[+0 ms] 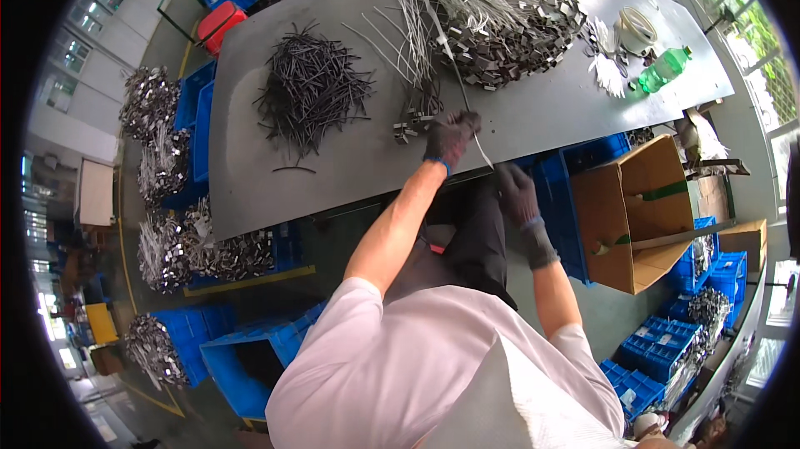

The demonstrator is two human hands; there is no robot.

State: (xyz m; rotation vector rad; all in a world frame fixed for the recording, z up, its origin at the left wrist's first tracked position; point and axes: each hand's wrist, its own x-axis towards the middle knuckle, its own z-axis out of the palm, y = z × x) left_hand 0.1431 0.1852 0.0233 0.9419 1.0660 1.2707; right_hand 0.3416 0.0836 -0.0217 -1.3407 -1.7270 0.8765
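Observation:
My left hand point(452, 139), in a dark glove, is closed on a long thin cable point(461, 86) that is dark in the middle and pale towards its ends. The cable slants across the metal table, and its near end reaches the front edge. Beside that end is my gloved right hand point(518, 196), just off the table edge; its fingers are blurred, and I cannot tell whether they touch the cable. Left of my left hand lie a few small metal-ended pieces point(406, 128) and loose pale wires point(414, 40). Beyond is a large heap of cables with metal connector ends point(508, 45).
A pile of short black tubes point(312, 86) lies on the table's point(242, 124) left. At the right are a green bottle point(664, 70) and a roll of pale tape point(636, 30). An open cardboard box point(600, 211) stands beside my right arm. Blue crates point(250, 366) surround the table.

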